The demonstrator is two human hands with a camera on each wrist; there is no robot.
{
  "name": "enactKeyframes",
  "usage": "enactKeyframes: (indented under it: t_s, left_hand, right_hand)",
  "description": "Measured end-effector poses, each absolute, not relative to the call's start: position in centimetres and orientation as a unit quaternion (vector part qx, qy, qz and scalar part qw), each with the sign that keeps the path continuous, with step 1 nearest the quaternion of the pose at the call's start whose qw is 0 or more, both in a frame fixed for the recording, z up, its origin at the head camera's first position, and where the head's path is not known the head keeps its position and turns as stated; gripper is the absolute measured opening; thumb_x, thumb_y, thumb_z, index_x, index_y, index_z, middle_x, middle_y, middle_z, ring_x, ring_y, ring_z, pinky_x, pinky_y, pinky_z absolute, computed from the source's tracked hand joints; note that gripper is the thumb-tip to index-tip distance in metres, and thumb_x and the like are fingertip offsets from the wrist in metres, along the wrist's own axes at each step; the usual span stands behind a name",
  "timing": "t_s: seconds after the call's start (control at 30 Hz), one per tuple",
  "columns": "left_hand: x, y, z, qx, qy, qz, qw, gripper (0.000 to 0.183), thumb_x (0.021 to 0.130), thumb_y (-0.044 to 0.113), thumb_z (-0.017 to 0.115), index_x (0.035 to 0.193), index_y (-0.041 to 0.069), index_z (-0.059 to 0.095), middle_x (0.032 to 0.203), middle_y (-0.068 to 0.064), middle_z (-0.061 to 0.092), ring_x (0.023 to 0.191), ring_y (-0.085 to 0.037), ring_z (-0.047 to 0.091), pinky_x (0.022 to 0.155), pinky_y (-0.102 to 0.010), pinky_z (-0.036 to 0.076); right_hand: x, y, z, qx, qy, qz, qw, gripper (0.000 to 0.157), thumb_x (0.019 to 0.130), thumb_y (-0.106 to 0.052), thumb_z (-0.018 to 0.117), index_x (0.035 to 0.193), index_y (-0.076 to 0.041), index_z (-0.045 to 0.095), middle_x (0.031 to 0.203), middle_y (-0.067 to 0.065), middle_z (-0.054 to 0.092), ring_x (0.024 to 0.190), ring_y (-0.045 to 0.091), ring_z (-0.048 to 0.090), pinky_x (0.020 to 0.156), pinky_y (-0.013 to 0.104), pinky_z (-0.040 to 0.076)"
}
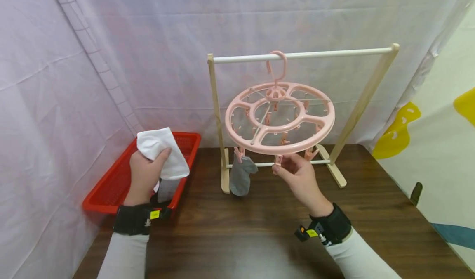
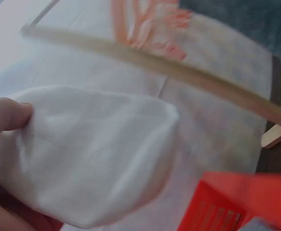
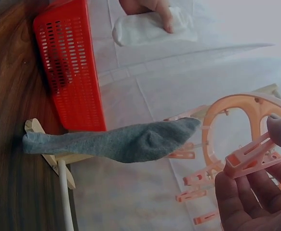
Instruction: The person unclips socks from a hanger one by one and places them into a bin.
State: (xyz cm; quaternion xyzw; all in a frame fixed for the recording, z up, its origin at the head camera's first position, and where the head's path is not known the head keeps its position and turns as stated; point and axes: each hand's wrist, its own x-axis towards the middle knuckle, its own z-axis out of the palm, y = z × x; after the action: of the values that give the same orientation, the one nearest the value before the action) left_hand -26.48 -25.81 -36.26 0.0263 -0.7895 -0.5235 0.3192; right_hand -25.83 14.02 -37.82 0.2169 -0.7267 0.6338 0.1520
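Observation:
My left hand (image 1: 145, 172) pinches a white sock (image 1: 165, 153) above the red basket; the left wrist view shows the white sock (image 2: 92, 154) close up, thumb on its edge. With thumb and fingers my right hand (image 1: 299, 176) holds a pink clothespin (image 1: 278, 160) under the front rim of the round pink drying hanger (image 1: 280, 147). In the right wrist view that clothespin (image 3: 251, 156) lies between thumb and fingertips. A grey sock (image 1: 241, 178) hangs from another clothespin (image 1: 239, 153) at the hanger's left; the grey sock (image 3: 140, 139) also shows in the right wrist view.
The hanger hooks over the white bar (image 1: 334, 53) of a wooden-legged stand (image 1: 356, 101). At the left, the red basket (image 1: 102, 196) holds some dark and grey cloth items. All stand on a dark brown wooden table (image 1: 237, 237). White cloth (image 1: 156, 56) hangs behind.

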Motion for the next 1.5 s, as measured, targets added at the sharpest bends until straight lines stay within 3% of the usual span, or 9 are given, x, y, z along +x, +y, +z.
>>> enactKeyframes:
  t_s: [0.1,0.37,0.53,0.67,0.83,0.97,1.13,1.3,1.5]
  left_hand:
    - [-26.7,-27.3,-36.1,0.066,-0.797,-0.531,0.280,0.042,0.082,0.034,0.076,0.107,0.002,0.063,0.089,0.002,0.065,0.077,-0.007,0.062,0.065,-0.018,0.051]
    - [-27.3,-29.6,-36.9,0.116,-0.841,-0.466,0.248,0.053,0.083,0.046,0.070,0.110,0.000,0.062,0.099,-0.015,0.065,0.079,-0.015,0.059,0.063,-0.019,0.049]
    - [-27.5,-30.3,-37.0,0.112,-0.872,-0.444,0.170,0.065,0.084,0.052,0.067,0.121,0.000,0.057,0.113,-0.022,0.065,0.091,-0.030,0.061,0.075,-0.036,0.056]
    - [-27.6,-30.5,-37.1,0.099,-0.891,-0.434,0.086,0.072,0.084,0.055,0.066,0.128,0.000,0.051,0.120,-0.024,0.062,0.098,-0.036,0.059,0.085,-0.049,0.055]
    - [-28.0,-30.5,-37.5,0.065,-0.909,-0.411,0.031,0.063,0.086,0.048,0.066,0.122,-0.003,0.055,0.110,-0.022,0.063,0.091,-0.032,0.058,0.079,-0.041,0.053]
    - [-28.2,-30.3,-37.7,0.046,-0.918,-0.393,0.012,0.056,0.088,0.041,0.066,0.118,-0.005,0.058,0.103,-0.021,0.065,0.086,-0.030,0.058,0.076,-0.039,0.052]
    - [-27.7,-29.9,-37.2,0.048,-0.916,-0.398,-0.006,0.059,0.089,0.040,0.066,0.126,-0.003,0.054,0.113,-0.023,0.063,0.092,-0.032,0.058,0.083,-0.046,0.054]
    - [-26.7,-29.4,-35.9,0.065,-0.913,-0.403,-0.010,0.067,0.087,0.045,0.066,0.132,-0.001,0.049,0.123,-0.024,0.060,0.099,-0.035,0.057,0.088,-0.050,0.054]
    - [-26.7,-29.4,-35.9,0.045,-0.913,-0.404,-0.024,0.065,0.087,0.045,0.067,0.130,0.000,0.050,0.120,-0.023,0.062,0.097,-0.034,0.057,0.086,-0.047,0.054]
  right_hand:
    - [-25.9,14.0,-37.9,0.212,-0.727,0.635,0.151,0.023,0.085,-0.006,0.072,0.104,0.003,0.063,0.090,0.016,0.065,0.081,0.016,0.068,0.070,0.027,0.058]
    - [-25.3,13.6,-37.0,0.192,-0.748,0.617,0.151,0.023,0.082,0.000,0.074,0.102,0.005,0.064,0.090,0.019,0.067,0.080,0.011,0.065,0.071,0.024,0.056]
    - [-24.0,13.1,-35.4,0.195,-0.753,0.609,0.154,0.021,0.082,0.003,0.072,0.100,0.008,0.063,0.091,0.021,0.066,0.081,0.008,0.065,0.072,0.023,0.055]
    - [-23.8,13.1,-35.3,0.199,-0.756,0.605,0.153,0.021,0.082,0.003,0.072,0.100,0.008,0.063,0.091,0.021,0.066,0.081,0.010,0.065,0.072,0.024,0.056]
    - [-23.9,13.2,-35.4,0.201,-0.759,0.600,0.153,0.022,0.083,0.000,0.073,0.102,0.007,0.064,0.090,0.019,0.066,0.081,0.012,0.065,0.071,0.024,0.055]
    - [-24.0,13.3,-35.5,0.198,-0.763,0.597,0.149,0.024,0.083,-0.001,0.073,0.104,0.007,0.064,0.091,0.020,0.066,0.082,0.013,0.065,0.071,0.024,0.055]
    - [-25.3,13.7,-37.3,0.204,-0.756,0.604,0.153,0.024,0.084,-0.007,0.074,0.105,0.000,0.065,0.092,0.016,0.067,0.083,0.014,0.065,0.071,0.024,0.055]
    - [-24.7,13.5,-36.3,0.214,-0.758,0.596,0.157,0.022,0.084,-0.003,0.072,0.103,0.005,0.064,0.090,0.014,0.066,0.082,0.011,0.065,0.070,0.023,0.055]
    - [-24.1,13.4,-35.4,0.200,-0.766,0.595,0.143,0.024,0.084,-0.002,0.072,0.104,0.008,0.063,0.091,0.016,0.067,0.082,0.012,0.065,0.071,0.023,0.056]
